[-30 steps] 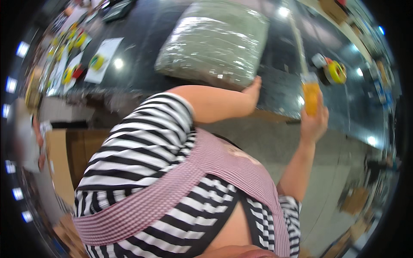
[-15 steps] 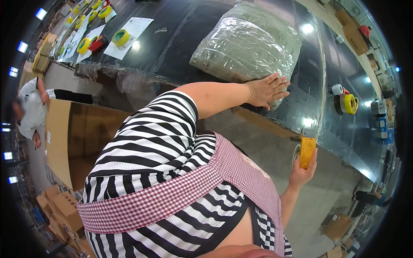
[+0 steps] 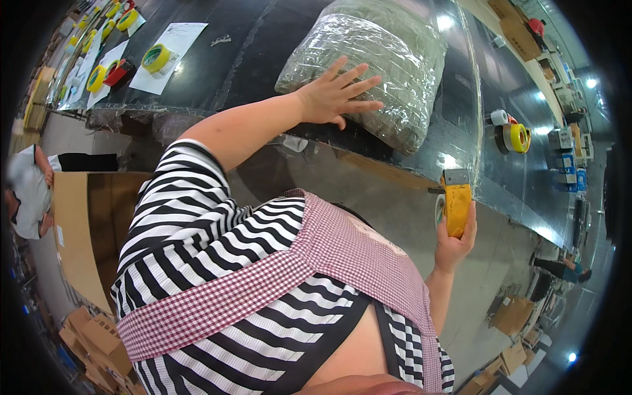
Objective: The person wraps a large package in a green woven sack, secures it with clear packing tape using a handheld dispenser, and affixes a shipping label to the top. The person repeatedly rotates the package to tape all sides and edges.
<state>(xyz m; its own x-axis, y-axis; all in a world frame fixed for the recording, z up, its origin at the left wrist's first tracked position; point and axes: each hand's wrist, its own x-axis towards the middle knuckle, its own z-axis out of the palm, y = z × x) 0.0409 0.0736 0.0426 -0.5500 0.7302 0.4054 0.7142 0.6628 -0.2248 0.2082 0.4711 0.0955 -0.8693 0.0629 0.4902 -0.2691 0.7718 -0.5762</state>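
A large soft grey-green bundle [image 3: 375, 59], wrapped in shiny clear film, lies on the dark tabletop. My left hand [image 3: 339, 95] is open, its fingers spread over the bundle's near left part; whether the palm presses on it I cannot tell. Beyond the table's near edge, my right hand [image 3: 455, 237] grips a yellow tape dispenser [image 3: 458, 204], held upright with its metal head up. A tape roll on the dispenser's left side is partly hidden by my fingers.
Tape rolls [image 3: 157, 58] and paper sheets [image 3: 181, 39] lie at the table's left. More tape rolls [image 3: 517, 137] stand at its right. A big open carton [image 3: 79, 230] is on the left, near a person in white [image 3: 29, 191]. Cartons [image 3: 99, 342] are piled at lower left.
My left hand has moved left along the bundle's near side, from its right corner. My right hand still holds the tape dispenser. The whole view has shifted slightly.
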